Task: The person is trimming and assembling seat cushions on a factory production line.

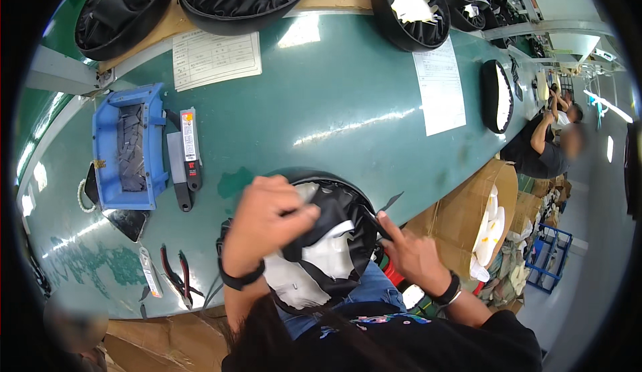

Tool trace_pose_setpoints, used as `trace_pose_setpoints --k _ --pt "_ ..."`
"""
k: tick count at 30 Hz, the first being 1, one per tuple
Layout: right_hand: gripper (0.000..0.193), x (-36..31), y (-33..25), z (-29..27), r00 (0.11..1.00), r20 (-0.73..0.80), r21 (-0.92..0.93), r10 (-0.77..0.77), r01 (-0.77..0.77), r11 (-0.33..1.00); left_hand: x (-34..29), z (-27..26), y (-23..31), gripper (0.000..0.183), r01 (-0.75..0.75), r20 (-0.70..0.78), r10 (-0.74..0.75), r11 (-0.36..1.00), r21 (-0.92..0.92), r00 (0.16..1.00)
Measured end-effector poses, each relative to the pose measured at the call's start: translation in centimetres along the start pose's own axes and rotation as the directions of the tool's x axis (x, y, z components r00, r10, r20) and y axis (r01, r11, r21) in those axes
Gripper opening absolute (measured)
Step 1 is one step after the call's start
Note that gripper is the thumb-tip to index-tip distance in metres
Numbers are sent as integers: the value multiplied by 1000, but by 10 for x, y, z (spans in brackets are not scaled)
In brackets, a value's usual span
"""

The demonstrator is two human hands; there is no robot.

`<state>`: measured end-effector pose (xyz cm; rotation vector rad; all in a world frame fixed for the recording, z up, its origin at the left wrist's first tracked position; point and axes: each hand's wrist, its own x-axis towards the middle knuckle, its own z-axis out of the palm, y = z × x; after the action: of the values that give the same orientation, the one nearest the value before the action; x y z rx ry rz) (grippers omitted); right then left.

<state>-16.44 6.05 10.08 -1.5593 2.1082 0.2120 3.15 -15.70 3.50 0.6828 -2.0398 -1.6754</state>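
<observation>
Cushion (329, 255), rounded, black-covered, lies between both hands: right hand (416, 258) grips slim dark tool (378, 225) at right rim, left hand (267, 219) curled over left side, grip unclear.

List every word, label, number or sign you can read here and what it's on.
No text is clear enough to quote.
Left paper sheet: printed form, too small.
Right paper sheet: printed lines, too blurred.
White label beside the blue bin: print too small.
Small white label near the pliers: too blurred.
</observation>
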Motion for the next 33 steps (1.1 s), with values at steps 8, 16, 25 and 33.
trace_pose_setpoints --k 8,16,25,33 --pt "58 70 -8 -65 933 20 -129 -361 360 924 -10 20 -2 32 -56 173 6 957 286 985" --pt "57 47 5 -35 972 155 -173 -176 202 964 -22 -13 -25 40 -248 -343 69 822 -513 937" --pt "55 29 5 -25 999 38 -169 -3 9 986 -22 -12 -5 18 -57 -175 -77 759 -649 982" --pt "58 51 13 -34 993 22 -149 -117 119 982 32 7 2 27 -211 210 151 930 301 966"
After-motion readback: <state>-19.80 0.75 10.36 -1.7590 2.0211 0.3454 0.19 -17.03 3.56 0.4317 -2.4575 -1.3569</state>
